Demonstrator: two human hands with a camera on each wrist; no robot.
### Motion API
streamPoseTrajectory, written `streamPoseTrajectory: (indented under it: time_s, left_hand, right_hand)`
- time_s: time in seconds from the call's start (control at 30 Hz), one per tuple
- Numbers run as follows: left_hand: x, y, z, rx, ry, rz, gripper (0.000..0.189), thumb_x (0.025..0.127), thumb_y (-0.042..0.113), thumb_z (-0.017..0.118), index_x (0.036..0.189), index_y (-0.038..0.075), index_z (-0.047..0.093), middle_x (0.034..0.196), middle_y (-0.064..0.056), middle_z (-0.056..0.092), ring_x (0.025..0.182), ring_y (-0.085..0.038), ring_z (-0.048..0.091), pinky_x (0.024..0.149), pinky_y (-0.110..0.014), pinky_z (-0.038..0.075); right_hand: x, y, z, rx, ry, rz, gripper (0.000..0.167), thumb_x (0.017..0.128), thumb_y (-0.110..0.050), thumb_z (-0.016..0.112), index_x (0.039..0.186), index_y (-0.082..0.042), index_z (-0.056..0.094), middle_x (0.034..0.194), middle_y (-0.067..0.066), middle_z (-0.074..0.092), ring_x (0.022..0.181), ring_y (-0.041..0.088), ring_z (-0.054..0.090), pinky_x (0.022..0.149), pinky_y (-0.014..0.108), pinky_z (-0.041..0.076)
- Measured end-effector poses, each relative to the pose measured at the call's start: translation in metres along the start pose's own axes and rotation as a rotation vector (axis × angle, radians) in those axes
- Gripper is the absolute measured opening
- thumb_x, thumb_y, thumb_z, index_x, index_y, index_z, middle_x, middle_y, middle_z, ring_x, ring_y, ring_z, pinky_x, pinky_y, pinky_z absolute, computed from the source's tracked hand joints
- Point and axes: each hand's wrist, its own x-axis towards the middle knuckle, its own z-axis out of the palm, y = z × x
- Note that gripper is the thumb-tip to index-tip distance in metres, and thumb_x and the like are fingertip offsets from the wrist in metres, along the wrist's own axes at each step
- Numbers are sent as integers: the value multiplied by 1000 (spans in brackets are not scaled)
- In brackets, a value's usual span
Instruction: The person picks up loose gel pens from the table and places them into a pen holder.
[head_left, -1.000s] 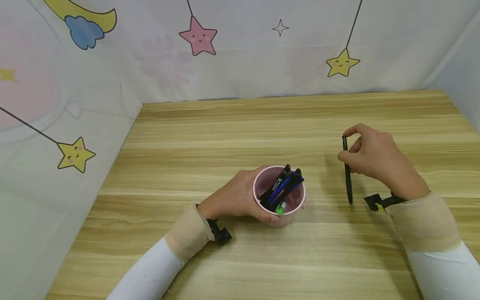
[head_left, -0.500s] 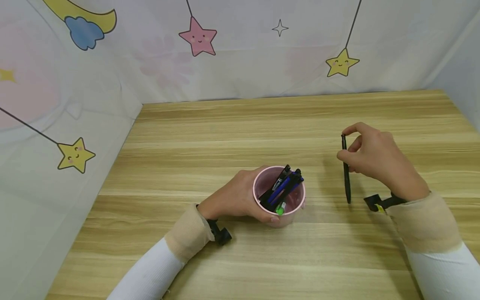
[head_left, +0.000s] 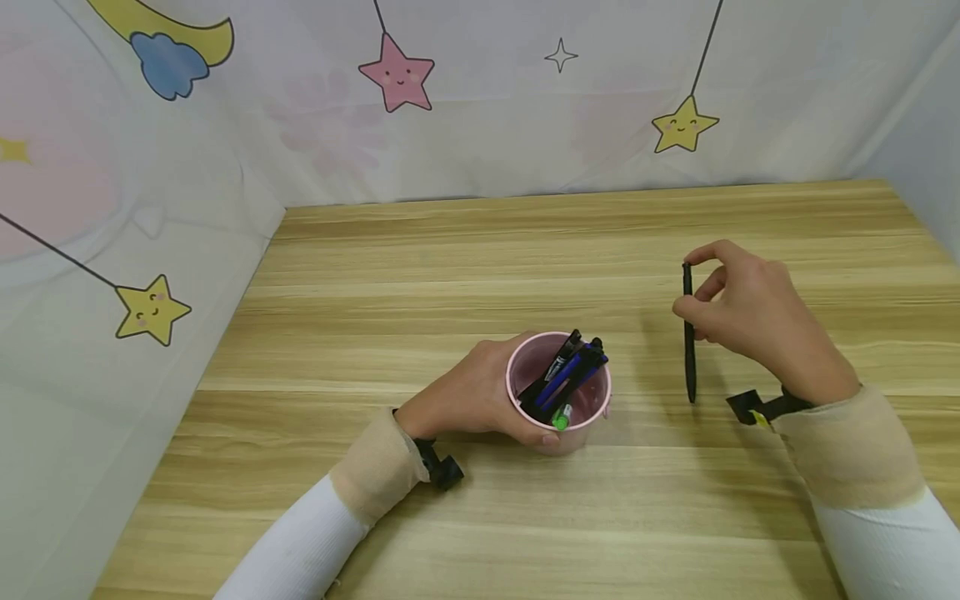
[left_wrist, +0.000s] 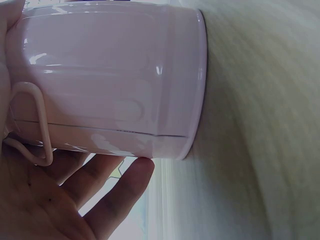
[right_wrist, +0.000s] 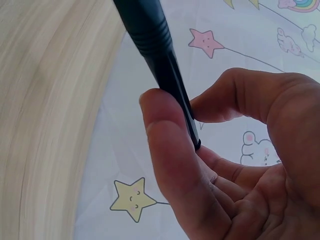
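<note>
A pink bucket-shaped pen cup (head_left: 577, 442) stands on the table, its mouth facing up. Several pens lean inside it: black ones, blue ones (head_left: 558, 381) and one with a bright green end (head_left: 561, 419). My left hand (head_left: 476, 390) grips the cup from its left side, thumb in front. In the left wrist view the cup's wall (left_wrist: 100, 65) and a small wire loop (left_wrist: 44, 120) show beside the fingers. Right of the cup, my right hand (head_left: 750, 304) pinches a black pen (head_left: 690, 362) near its upper end between thumb and fingers; the pen hangs almost straight.
The wood-grain table (head_left: 420, 267) runs back to a pale fabric backdrop (head_left: 480, 142) printed with stars. Another sheet of it borders the left side. A black camera mount (head_left: 744, 407) sits on the right wrist, and a similar mount (head_left: 447, 472) on the left.
The black pen's lower end has swung slightly left, so it hangs straighter. My right hand has risen a little in the head view. The left hand and cup have stayed put.
</note>
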Motion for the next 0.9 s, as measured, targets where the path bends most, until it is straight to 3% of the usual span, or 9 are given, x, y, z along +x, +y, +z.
streamPoseTrajectory:
  time_s: [0.67, 0.9]
  left_hand:
    - [-1, -1, 0, 14, -5, 0, 94, 60, 40, 97, 143, 26, 53, 123, 13, 65, 110, -3, 62, 96, -26, 51]
    - [-1, -1, 0, 15, -3, 0, 94, 60, 40, 97, 142, 28, 53, 123, 15, 65, 111, -2, 62, 96, -26, 50]
  right_hand:
    - [-6, -7, -1, 54, 80, -47, 50, 89, -18, 64, 137, -10, 52, 91, 8, 72, 61, 21, 70, 50, 33, 50]
    - [-8, -12, -3, 92, 106, -51, 50, 88, -15, 64, 137, -13, 52, 89, 6, 72, 60, 18, 70, 55, 29, 53]
